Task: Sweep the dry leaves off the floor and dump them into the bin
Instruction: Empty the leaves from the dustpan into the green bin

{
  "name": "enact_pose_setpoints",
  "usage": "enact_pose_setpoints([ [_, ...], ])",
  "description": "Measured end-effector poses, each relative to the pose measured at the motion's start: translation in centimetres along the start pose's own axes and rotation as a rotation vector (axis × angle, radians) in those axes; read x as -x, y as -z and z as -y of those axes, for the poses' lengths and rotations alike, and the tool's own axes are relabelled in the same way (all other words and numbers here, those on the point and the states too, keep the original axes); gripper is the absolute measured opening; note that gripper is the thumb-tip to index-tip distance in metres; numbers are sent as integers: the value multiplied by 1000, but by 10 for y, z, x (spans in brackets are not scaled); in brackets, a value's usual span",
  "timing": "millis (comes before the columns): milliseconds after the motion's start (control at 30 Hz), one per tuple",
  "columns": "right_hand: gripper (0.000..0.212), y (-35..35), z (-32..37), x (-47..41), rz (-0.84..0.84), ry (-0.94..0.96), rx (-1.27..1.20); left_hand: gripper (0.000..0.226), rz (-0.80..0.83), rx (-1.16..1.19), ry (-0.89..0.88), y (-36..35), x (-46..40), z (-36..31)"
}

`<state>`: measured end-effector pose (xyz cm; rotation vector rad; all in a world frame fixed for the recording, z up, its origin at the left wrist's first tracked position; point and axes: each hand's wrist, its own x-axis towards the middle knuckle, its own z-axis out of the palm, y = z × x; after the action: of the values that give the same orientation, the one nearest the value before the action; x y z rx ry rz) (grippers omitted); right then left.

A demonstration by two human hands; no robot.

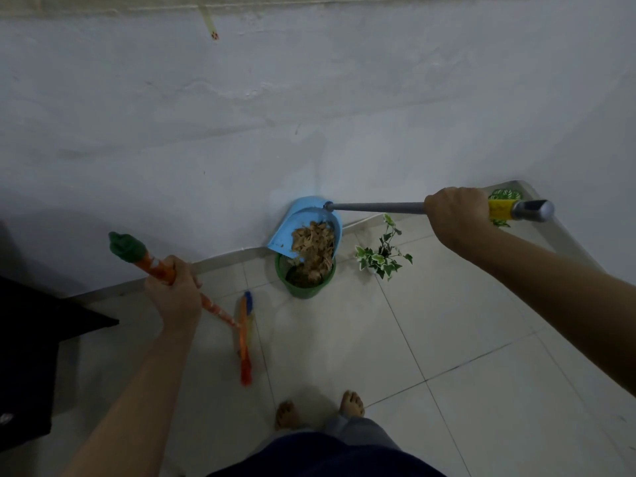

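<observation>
The blue dustpan hangs tipped over the green bin, which stands on the tiled floor just beside the foot of the wall, and the dry leaves are sliding down the pan's tray toward its lower lip, some already lying inside the bin. The right hand is wrapped fully around the pan's long grey handle near its yellow-banded end, fingers closed tight with no gap showing. That handle runs nearly level, from the hand out to the left, so the pan sits well apart from the fingers at the far end of the pole, and its open mouth points down and toward the person, straight over the bin's rim. The pour turns on keeping that lip above the opening; judging from the spread of leaves, a steeper tilt would finish emptying it. The left hand is closed around the orange broom stick below its green cap, the stick slanting down to the right, its brush head resting on the floor well apart from the bin. A small ivy plant stands near the bin's right side.
</observation>
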<state>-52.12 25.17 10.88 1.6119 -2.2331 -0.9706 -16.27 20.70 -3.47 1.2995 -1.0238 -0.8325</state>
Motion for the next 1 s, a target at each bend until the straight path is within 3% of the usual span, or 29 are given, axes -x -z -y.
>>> enact_pose_setpoints([
  [1000, 35, -36, -11, 23, -101, -62, -93, 40, 3, -19, 26, -3, 10, -2],
])
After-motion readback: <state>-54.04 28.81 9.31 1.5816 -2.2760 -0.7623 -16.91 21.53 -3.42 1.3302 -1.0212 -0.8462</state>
